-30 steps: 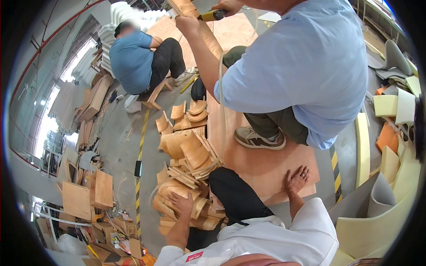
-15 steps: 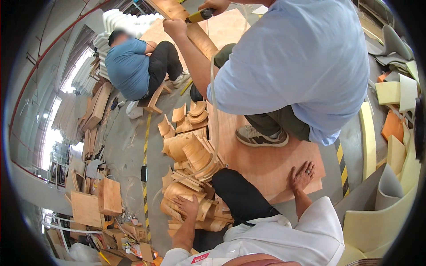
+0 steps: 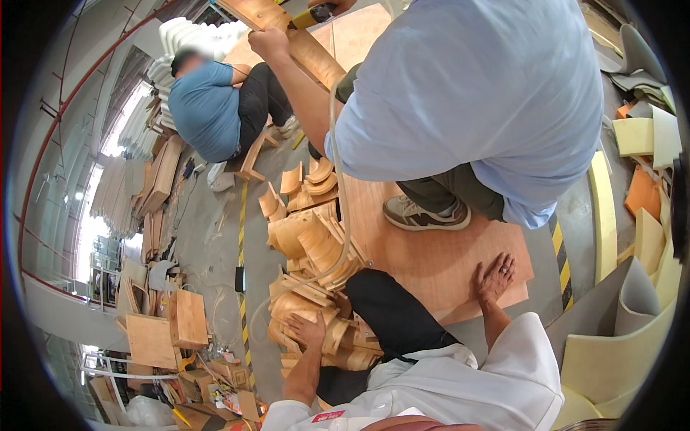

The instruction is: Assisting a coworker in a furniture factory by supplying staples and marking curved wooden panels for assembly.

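My left hand [image 3: 307, 330] lies with fingers spread on a curved plywood piece [image 3: 296, 304], part of a pile of bent wooden pieces [image 3: 316, 241] left of my knee. It presses flat and grips nothing that I can see. To the right, my right hand [image 3: 496, 279] is splayed on the large flat plywood sheet [image 3: 410, 280], close to its right edge, with a ring on one finger. Across the sheet, a co-worker in a light blue shirt [image 3: 467, 93] squats and holds a long wooden board [image 3: 316, 61] and a yellow-and-black power tool [image 3: 310, 17].
A clear hose [image 3: 335, 136] loops over the wood pile. Another person in a blue T-shirt [image 3: 206, 108] sits at the far left. Wooden boxes [image 3: 188, 320] and cardboard scraps lie left of a striped floor line [image 3: 241, 244]. Foam sheets [image 3: 611, 366] are heaped at right.
The whole view has tilted slightly. Both my hands stay in the same spots on the wood. The co-worker still holds the board and the tool.
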Demonstrator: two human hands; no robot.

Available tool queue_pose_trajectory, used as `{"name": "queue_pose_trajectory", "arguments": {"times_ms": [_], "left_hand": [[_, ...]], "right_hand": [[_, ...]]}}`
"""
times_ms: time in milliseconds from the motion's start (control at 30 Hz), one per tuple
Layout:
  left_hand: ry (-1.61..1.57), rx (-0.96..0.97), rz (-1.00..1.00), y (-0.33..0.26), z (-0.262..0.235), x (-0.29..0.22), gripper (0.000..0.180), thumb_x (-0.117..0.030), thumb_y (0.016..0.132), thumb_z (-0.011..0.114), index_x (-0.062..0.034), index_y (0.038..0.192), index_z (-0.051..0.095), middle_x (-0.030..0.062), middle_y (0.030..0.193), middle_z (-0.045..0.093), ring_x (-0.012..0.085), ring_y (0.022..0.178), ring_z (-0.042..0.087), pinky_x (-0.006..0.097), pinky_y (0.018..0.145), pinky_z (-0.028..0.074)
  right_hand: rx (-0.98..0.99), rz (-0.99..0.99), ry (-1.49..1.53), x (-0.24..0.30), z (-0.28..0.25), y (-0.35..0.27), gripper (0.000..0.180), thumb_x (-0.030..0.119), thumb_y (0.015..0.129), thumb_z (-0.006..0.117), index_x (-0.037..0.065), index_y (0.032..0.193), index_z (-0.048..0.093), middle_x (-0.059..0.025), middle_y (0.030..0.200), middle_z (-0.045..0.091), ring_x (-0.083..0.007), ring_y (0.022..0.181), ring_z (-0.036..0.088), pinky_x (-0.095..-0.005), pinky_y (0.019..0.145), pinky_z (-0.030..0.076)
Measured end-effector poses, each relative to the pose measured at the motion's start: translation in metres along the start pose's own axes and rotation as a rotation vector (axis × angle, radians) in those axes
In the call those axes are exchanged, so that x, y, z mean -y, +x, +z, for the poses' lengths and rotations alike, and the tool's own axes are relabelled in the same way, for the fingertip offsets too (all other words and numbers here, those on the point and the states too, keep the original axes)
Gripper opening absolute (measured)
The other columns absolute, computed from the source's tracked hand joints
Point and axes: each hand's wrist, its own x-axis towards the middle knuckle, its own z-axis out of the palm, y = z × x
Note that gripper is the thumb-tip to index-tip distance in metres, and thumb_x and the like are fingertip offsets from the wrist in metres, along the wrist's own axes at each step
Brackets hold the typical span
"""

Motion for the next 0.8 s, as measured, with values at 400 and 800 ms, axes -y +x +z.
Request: {"name": "queue_pose_trajectory", "arguments": {"times_ms": [400, 800], "left_hand": [[0.021, 0.048, -0.035, -0.007, -0.016, -0.018, 0.106, -0.059, 0.084, 0.057, 0.0060, 0.151, 0.008, 0.0339, 0.156, 0.002, 0.0497, 0.144, 0.009, 0.054, 0.117, 0.014], [-0.021, -0.025, -0.025, -0.002, 0.004, -0.006, 0.096, -0.052, 0.089, 0.054, 0.0065, 0.151, 0.010, 0.0331, 0.156, 0.000, 0.0481, 0.145, 0.005, 0.054, 0.117, 0.012]], "right_hand": [[-0.012, -0.002, -0.010, 0.001, -0.002, 0.001, 0.078, 0.050, 0.091, 0.052, 0.003, 0.149, 0.029, -0.0183, 0.156, 0.024, -0.0358, 0.146, 0.015, -0.0489, 0.116, 0.016], [-0.003, -0.004, -0.001, -0.002, -0.002, 0.001, 0.078, 0.049, 0.091, 0.051, 0.002, 0.149, 0.029, -0.0188, 0.156, 0.024, -0.0359, 0.147, 0.014, -0.0484, 0.117, 0.013]]}}
